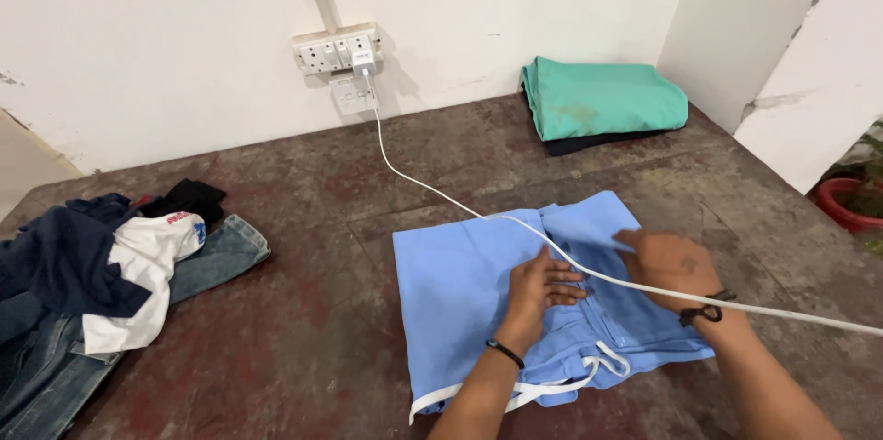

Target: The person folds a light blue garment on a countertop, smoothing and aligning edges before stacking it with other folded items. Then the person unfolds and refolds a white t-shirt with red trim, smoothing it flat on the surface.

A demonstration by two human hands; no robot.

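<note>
Light blue trousers [460, 284] were pressed flat at lower centre of the desk [303, 330]; left hand [538, 285] and right hand [667, 261] lay spread-fingered, gripping nothing. Creases were best smoothed outward.

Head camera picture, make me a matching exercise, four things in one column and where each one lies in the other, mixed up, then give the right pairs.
Things:
1. light blue garment
2. green folded cloth
3. pile of jeans and dark clothes
4. white cable

Places:
A. far right, by the wall corner
B. left edge of the surface
C. under both hands
D. running from the wall socket across the blue garment

Pairs: 1-C, 2-A, 3-B, 4-D
</note>
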